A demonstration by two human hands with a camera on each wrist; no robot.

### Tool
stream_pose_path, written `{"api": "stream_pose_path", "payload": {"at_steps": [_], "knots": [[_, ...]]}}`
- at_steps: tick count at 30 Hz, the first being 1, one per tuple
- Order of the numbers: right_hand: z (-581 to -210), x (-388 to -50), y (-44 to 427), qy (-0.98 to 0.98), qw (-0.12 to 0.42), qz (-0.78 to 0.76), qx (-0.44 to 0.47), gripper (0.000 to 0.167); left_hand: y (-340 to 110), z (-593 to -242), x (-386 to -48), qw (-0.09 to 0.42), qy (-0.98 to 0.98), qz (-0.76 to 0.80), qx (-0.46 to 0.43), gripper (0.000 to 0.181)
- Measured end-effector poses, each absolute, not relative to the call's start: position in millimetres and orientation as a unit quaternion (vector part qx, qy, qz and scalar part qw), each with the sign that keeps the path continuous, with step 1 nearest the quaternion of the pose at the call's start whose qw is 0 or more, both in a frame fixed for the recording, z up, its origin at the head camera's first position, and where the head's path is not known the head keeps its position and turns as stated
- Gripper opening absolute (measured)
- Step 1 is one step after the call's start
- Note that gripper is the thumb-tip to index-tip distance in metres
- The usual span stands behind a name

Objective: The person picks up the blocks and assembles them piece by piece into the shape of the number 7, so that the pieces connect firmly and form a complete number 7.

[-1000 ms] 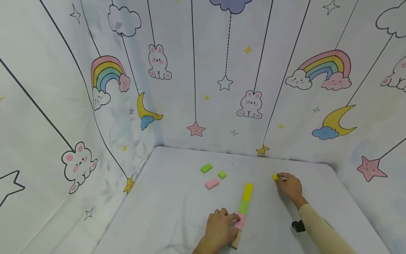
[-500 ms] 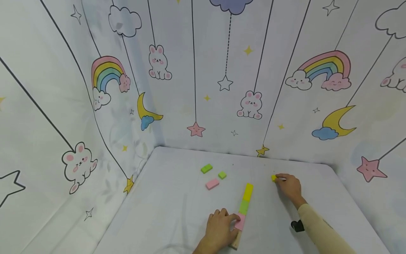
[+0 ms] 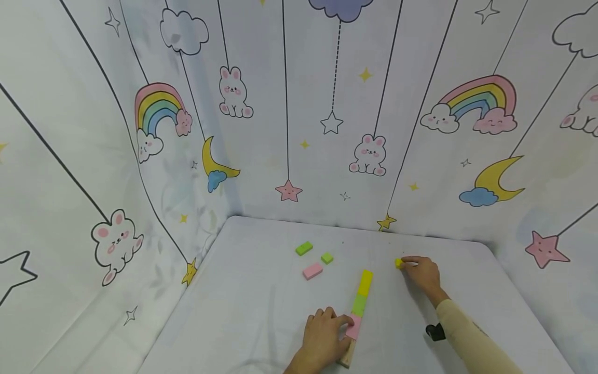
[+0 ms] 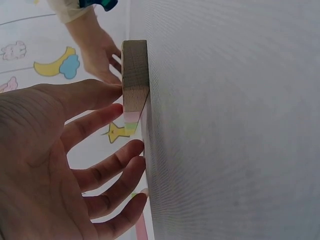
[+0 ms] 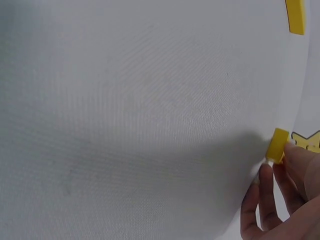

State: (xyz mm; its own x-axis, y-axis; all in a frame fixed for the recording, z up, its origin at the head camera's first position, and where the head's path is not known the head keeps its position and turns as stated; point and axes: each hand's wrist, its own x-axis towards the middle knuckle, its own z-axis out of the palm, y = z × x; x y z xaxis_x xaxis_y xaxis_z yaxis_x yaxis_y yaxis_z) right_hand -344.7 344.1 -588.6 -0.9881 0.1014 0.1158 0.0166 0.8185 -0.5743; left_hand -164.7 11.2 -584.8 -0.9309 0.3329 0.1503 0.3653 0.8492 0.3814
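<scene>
One right hand (image 3: 422, 274): pinched the small yellow block (image 3: 398, 263) between thumb and fingertips, right of the row (image 3: 358, 312).
Left hand (image 3: 322, 338): touched the row near its pink part (image 3: 356, 328) with thumb and forefinger; the other fingers were spread, left of the row.
Small yellow block: apart from the row, about level with its far end; whether it touched the table (image 3: 224, 317) I could not tell.
Row order: wood (image 3: 347, 357) nearest the person, then pink, green part (image 3: 359, 305) and yellow end (image 3: 366, 283), end to end.
Row risk: likely going crooked or gapping at a joint; a bump at the far end or an uneven press by the left hand would cause it, since only the near half was touched.
Grip risk: the small yellow block could have slipped or twisted, as only fingertips held it.
Loose blocks: green block (image 3: 304, 248), small green (image 3: 327, 257) and pink block (image 3: 312, 270), left of the row, around its far end.
Black thing (image 3: 435, 332): right of the row, beside the sleeve (image 3: 469, 337); too unclear to name.
In the way: the left hand, across access to the row's near part from the left.
Printed cloth (image 3: 261, 156): behind the row, past the table's far edge.
</scene>
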Motion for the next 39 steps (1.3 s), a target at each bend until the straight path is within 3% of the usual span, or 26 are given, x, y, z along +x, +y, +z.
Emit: {"api": "stream_pose_path", "payload": {"at_steps": [39], "knots": [[-586.4,-344.3,309.6,-0.946,0.023,0.321,-0.038,0.028,11.0,-586.8,-167.1,0.029,-0.961,-0.207,-0.182,0.03]]}}
